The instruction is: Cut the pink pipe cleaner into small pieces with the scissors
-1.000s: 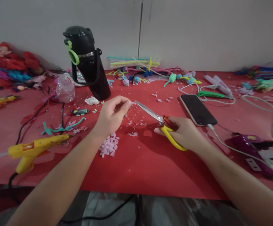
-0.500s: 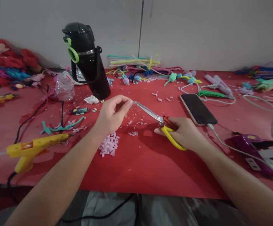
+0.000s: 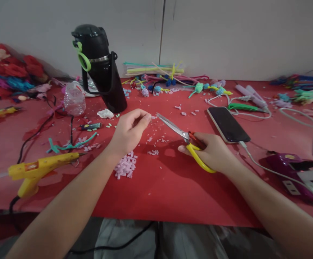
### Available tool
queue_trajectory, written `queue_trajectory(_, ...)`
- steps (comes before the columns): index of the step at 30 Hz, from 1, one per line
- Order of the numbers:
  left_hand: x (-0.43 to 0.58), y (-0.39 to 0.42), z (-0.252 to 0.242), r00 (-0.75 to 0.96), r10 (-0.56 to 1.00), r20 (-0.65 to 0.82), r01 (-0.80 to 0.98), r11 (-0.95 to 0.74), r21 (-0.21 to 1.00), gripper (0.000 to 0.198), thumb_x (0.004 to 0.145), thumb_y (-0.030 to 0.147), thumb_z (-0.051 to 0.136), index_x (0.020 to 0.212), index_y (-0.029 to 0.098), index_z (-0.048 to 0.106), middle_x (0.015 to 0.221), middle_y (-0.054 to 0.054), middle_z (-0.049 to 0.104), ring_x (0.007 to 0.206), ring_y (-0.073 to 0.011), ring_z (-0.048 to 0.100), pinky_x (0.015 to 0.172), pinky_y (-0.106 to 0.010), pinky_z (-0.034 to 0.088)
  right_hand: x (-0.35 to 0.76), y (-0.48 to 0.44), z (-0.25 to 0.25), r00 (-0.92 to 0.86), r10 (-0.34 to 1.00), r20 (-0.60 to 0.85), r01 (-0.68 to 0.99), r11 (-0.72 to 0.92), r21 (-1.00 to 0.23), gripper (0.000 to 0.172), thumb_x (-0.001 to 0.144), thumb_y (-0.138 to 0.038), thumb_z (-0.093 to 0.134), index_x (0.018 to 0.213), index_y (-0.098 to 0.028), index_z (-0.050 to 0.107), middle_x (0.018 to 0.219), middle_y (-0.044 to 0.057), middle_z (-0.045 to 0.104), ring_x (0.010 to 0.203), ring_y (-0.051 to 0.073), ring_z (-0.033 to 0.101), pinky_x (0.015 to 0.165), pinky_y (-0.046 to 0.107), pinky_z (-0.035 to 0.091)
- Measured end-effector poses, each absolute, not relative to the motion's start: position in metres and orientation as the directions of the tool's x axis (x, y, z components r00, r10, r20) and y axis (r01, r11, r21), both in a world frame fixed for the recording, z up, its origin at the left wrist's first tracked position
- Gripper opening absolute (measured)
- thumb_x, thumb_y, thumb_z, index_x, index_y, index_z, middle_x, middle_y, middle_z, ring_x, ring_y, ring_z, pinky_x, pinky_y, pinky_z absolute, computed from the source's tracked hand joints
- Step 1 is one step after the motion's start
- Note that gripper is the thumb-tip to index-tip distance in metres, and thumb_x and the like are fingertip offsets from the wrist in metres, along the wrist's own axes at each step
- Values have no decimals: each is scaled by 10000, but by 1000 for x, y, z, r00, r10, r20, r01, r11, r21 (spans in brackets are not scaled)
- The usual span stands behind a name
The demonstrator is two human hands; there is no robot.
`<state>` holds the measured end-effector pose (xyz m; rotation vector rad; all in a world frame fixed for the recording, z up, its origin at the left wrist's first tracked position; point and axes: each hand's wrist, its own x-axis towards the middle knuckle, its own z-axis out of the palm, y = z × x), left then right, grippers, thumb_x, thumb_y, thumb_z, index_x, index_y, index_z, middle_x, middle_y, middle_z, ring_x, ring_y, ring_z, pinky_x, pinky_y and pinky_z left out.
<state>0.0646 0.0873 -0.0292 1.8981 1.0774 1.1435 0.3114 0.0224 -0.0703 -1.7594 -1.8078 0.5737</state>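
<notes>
My left hand [image 3: 131, 131] is in a pinch above the middle of the table. A tiny lilac piece [image 3: 153, 117] sticks out past its thumb and fingertip; most of it is hidden. My right hand [image 3: 212, 151] grips scissors [image 3: 174, 126] by their yellow and red handles. The blades point up and left, their tips just short of the lilac piece. Below my left wrist lies a heap of short lilac pieces [image 3: 125, 165]. Fine lilac crumbs [image 3: 153, 152] are scattered between the hands.
A black flask [image 3: 101, 72] stands behind my left hand. A yellow glue gun [image 3: 37, 169] lies at the left, a phone [image 3: 228, 125] with a white cable at the right. Pipe cleaners [image 3: 153, 70] are bundled along the wall. A purple device [image 3: 288, 169] sits far right.
The scissors have drawn slightly right, away from my left fingertips, so a small gap now shows between the tips and the lilac piece. My left hand stays nearly still.
</notes>
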Motion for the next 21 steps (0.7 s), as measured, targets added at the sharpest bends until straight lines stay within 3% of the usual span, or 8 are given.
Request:
queue_trajectory(8,66,86,-29,278,897,343,316,-422,849,206,924,276,549,739,187,562,576,34,410,509,-93,351,463,-245,301,310,23,-70,0,997,77,775,48,-631,626,641,-775,693,586,-217,415,540,-54,323,538,103,284,466,269,215)
queue_trajectory(21,65,86,-31,288,891,350,341,-437,832,237,933,277,531,713,189,524,589,37,399,525,-97,351,495,-260,306,310,23,-72,17,996,90,783,42,-620,671,622,-781,698,557,-229,322,534,-55,272,539,103,262,450,268,205)
